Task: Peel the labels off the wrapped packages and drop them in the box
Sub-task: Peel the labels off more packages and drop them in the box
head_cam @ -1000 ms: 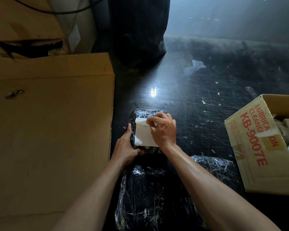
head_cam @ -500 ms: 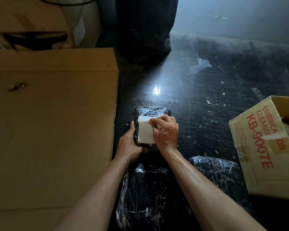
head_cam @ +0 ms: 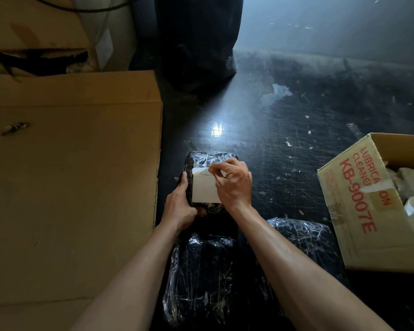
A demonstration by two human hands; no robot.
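Observation:
A small dark package [head_cam: 208, 159] wrapped in clear film lies on the black floor in front of me, with a white label [head_cam: 204, 191] stuck on its top. My left hand [head_cam: 180, 206] grips the package's left and near side. My right hand [head_cam: 233, 185] rests over the label's right part, its fingertips pinching the label's top edge. To the right an open cardboard box [head_cam: 359, 211] with red lettering holds crumpled white paper and film. Two larger wrapped packages, one [head_cam: 201, 278] below my arms and one [head_cam: 304, 237] to its right, lie nearer to me.
A big flat cardboard box [head_cam: 69, 187] fills the left side, close to the small package. A black bag [head_cam: 196, 44] stands at the back centre. Scraps of paper dot the dark floor [head_cam: 285, 139] between the package and the lettered box.
The fingers of my right hand have shifted from the label's upper left toward its top edge. My left hand keeps the same grip. The view has tilted slightly.

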